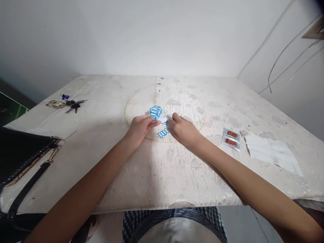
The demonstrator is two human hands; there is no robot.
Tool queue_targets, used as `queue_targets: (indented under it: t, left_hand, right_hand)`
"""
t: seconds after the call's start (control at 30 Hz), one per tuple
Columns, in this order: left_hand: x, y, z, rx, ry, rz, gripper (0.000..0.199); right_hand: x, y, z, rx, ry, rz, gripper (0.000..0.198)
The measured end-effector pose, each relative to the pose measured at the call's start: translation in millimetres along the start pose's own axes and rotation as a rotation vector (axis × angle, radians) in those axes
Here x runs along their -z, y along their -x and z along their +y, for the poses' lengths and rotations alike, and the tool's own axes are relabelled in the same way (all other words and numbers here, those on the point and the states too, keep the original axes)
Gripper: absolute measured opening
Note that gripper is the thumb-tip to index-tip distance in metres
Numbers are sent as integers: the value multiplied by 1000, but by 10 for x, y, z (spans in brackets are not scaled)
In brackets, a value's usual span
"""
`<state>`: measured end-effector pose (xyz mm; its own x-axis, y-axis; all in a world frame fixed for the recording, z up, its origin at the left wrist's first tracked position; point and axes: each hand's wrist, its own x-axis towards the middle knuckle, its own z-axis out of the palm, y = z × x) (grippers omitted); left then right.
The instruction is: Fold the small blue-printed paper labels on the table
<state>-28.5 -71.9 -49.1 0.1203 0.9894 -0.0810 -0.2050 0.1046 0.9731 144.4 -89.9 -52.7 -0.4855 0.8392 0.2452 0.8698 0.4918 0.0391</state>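
Close together over the middle of the table (121,182), both of my hands are closed in a pinch. Between them is a small white slip of paper (164,119), with the fingertips of my left hand (139,130) on its left end. The curled fingers of my right hand (184,131) are at its right end. Behind my left fingertips lies a small overlapping pile of white cards with blue outlined shapes (155,111), partly hidden by that hand. A similar blue-marked card (162,133) lies nearer me, its right end covered by my right hand.
Keys (73,105) lie at the left, near a small purple-blue piece (65,97). A black bag (22,155) sits at the left edge. To the right are a blister pack with red-brown contents (231,138) and a white cloth or paper (273,153). Cables (274,67) hang by the wall.
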Motion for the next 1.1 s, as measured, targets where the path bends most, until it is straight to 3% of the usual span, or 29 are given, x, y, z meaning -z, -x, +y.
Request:
queue_targets:
  t: [0.23, 0.4, 0.57, 0.73, 0.83, 1.1]
  left_hand:
    - [-10, 3, 14, -1, 8, 2, 17]
    - [-5, -7, -7, 7, -12, -3, 16]
    - [14, -23, -21, -13, -1, -20, 15]
    - [6, -12, -2, -2, -2, -16, 14]
    - [11, -14, -7, -6, -16, -16, 15]
    - [5, 8, 28, -11, -30, 1, 16]
  right_hand:
    - [47, -15, 109, 6, -239, -78, 26]
    - [122, 0, 30, -35, -45, -72, 33]
    - [96, 5, -7, 23, 99, -10, 36]
    - [119, 20, 29, 77, 108, -56, 42]
    - [119, 24, 70, 132, 98, -68, 29]
    - [-21, -4, 125, 79, 27, 48, 26]
